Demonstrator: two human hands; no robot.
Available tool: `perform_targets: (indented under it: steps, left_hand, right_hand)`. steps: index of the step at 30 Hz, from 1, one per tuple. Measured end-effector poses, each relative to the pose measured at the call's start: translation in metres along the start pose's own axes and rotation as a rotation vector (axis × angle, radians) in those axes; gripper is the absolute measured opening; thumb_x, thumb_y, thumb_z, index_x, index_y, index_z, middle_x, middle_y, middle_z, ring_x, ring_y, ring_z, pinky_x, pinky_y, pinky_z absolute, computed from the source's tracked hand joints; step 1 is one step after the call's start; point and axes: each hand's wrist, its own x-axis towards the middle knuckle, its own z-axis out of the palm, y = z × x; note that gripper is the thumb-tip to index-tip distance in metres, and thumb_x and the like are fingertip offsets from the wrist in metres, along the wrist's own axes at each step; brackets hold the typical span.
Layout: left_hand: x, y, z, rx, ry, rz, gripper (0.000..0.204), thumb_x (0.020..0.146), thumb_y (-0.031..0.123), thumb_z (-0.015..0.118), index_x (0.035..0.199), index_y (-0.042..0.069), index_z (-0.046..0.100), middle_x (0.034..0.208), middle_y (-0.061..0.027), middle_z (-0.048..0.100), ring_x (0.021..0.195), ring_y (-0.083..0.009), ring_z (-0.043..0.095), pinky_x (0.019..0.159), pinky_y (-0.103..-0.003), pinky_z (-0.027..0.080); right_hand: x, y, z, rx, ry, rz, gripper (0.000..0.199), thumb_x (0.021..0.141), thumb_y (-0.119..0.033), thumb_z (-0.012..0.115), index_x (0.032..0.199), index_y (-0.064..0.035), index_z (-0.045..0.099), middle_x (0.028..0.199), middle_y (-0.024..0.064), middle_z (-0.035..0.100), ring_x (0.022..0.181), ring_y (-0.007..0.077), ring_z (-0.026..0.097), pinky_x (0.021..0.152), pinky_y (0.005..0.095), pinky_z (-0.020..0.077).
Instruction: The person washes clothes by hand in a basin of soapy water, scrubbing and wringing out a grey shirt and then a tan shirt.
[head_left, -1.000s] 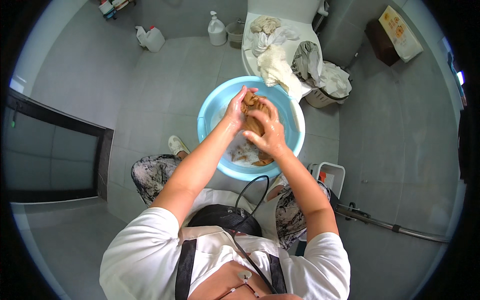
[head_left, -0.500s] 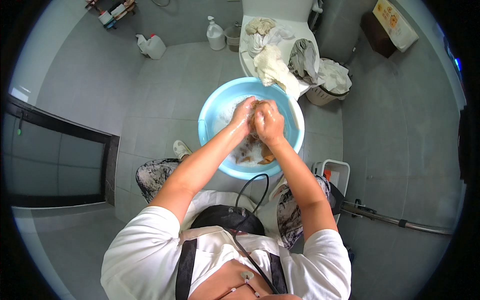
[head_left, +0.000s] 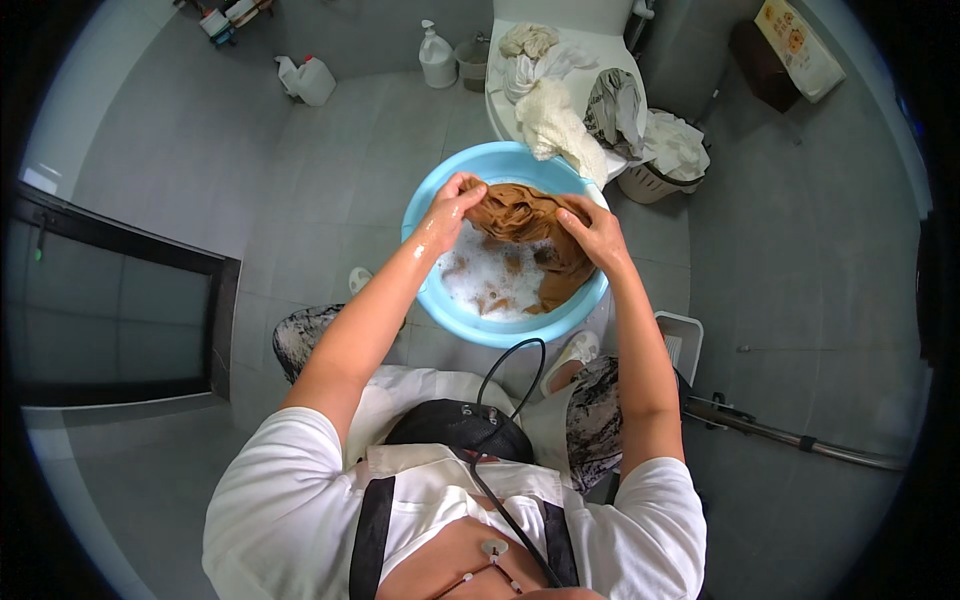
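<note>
A brown garment point(head_left: 520, 212) is stretched between my two hands over a light blue basin point(head_left: 424, 292). My left hand point(head_left: 449, 208) pinches its left end near the basin's left rim. At the right side, my right hand point(head_left: 597, 232) grips the other end with the thumb on top of the cloth. The garment's lower right part hangs down into foamy water point(head_left: 480, 275), where more brown cloth shows through the suds. Wet foam clings to my hands and wrists.
Beyond the basin, a toilet point(head_left: 507, 118) carries several pieces of cloth; a cream knitted one point(head_left: 560, 125) hangs onto the basin's rim. A laundry basket point(head_left: 655, 188) stands right of it. A pump bottle point(head_left: 437, 60) and a white jug point(head_left: 312, 82) stand by the far wall.
My hands were close together, squeezing the bunched garment low in the basin. Now they are apart, with the brown garment raised and spread between them.
</note>
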Motion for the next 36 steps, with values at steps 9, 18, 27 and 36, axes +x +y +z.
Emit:
perform_targets:
  steps: [9, 18, 27, 36]
  left_hand:
    - [0.011, 0.022, -0.005, -0.031, 0.183, 0.168, 0.013, 0.081, 0.014, 0.059, 0.092, 0.011, 0.053, 0.087, 0.0019, 0.049, 0.085, -0.0099, 0.045, 0.073, -0.027, 0.037]
    - [-0.026, -0.054, -0.009, -0.32, 0.6, -0.347, 0.027, 0.081, 0.02, 0.057, 0.105, 0.012, 0.049, 0.111, -0.0062, 0.05, 0.107, -0.0235, 0.042, 0.088, -0.046, 0.03]
    - [-0.006, -0.081, -0.029, -0.253, 0.542, -0.428, 0.027, 0.08, 0.012, 0.058, 0.104, 0.005, 0.05, 0.101, -0.0114, 0.055, 0.087, -0.0255, 0.054, 0.074, -0.038, 0.047]
    - [-0.017, -0.056, -0.014, -0.429, -0.02, -0.548, 0.042, 0.077, 0.016, 0.065, 0.113, 0.003, 0.047, 0.107, -0.0116, 0.055, 0.099, -0.0246, 0.055, 0.086, -0.041, 0.045]
  right_hand:
    - [-0.025, -0.011, 0.014, -0.632, 0.197, -0.44, 0.027, 0.067, -0.004, 0.059, 0.094, -0.0084, 0.054, 0.097, 0.0077, 0.054, 0.089, 0.0266, 0.054, 0.07, 0.0361, 0.047]
    - [-0.03, 0.003, 0.05, -0.326, -0.39, -0.345, 0.017, 0.077, -0.017, 0.057, 0.089, -0.0067, 0.063, 0.1, 0.0121, 0.059, 0.086, 0.03, 0.057, 0.073, 0.0376, 0.0462]
    - [0.026, 0.024, 0.067, -0.813, -0.309, 0.218, 0.027, 0.079, -0.028, 0.055, 0.096, -0.0072, 0.062, 0.091, 0.0162, 0.061, 0.088, 0.0326, 0.057, 0.076, 0.038, 0.0462]
    - [0.031, 0.027, 0.078, 0.514, -0.03, 0.379, 0.02, 0.082, -0.024, 0.053, 0.086, -0.0046, 0.054, 0.081, 0.0028, 0.053, 0.074, 0.0149, 0.048, 0.069, 0.0272, 0.0386]
